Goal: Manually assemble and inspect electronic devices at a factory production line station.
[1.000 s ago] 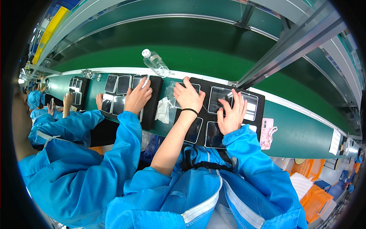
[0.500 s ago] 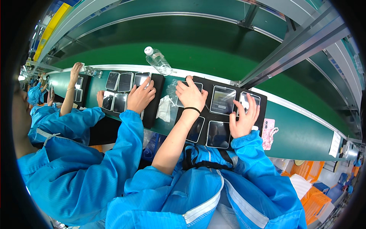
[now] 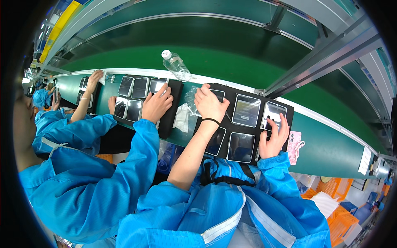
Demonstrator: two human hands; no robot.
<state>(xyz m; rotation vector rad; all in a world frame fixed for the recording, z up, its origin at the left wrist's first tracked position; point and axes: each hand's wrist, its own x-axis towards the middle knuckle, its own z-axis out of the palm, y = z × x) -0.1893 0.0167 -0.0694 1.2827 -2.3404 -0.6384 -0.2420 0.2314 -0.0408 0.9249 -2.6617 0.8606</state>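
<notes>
Several phones with pale rims lie on a black mat (image 3: 225,136) before me. My left hand (image 3: 210,101) rests over the upper-left phone (image 3: 218,95), fingers loosely bent and thumb apart, hiding much of it. At the mat's right end, my right hand (image 3: 275,138) has its fingers spread, with fingertips at the lower part of the upper-right phone (image 3: 273,111), whose screen looks bright. Between my hands lies the upper-middle phone (image 3: 246,110), its screen faintly lit. Two dark-screened phones, a lower-left one (image 3: 215,142) and a lower-middle one (image 3: 240,147), lie nearer me.
A clear bottle (image 3: 175,66) lies at the bench's back rail. Crumpled white tissue (image 3: 182,118) sits left of my mat, and a pink phone (image 3: 293,144) right of it. A co-worker's hand (image 3: 157,103) works at another black mat (image 3: 174,107). A metal post (image 3: 322,58) rises behind.
My right hand has drawn back toward me over the upper-right phone, uncovering more of its bright screen. My left hand stays over its phone. The whole view has shifted slightly.
</notes>
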